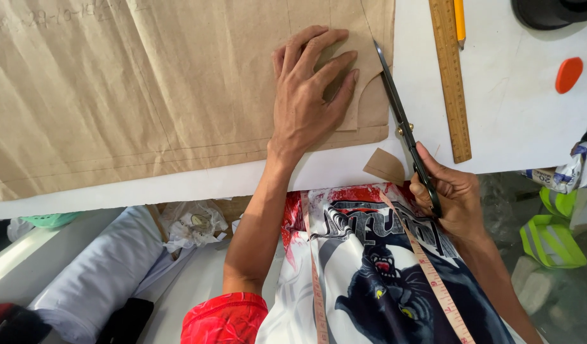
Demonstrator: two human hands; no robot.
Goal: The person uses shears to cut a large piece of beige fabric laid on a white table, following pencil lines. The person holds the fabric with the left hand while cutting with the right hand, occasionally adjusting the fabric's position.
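**Scissors at the edge of the paper pattern**

I see the large sheet of creased brown pattern paper (147, 89) spread over the white table (516, 121), and my left hand (309, 95) lies flat on it, fingers spread, gripping nothing, just pressing the sheet down. Just right of that hand, the long black-handled scissors (401, 121) run along the paper's edge; my right hand (452, 194) is closed through the handles, blades shut or nearly so, tips pointing away from me. To cut well, I judge the pressing hand should stay close beside the blades so the paper cannot lift.

Right of the scissors lies a long wooden ruler (451, 76), close enough to crowd the blades. A small brown paper offcut (384, 165) sits just left of my right hand. A measuring tape (433, 274) hangs below it. A small orange oval piece (568, 74) lies far right.
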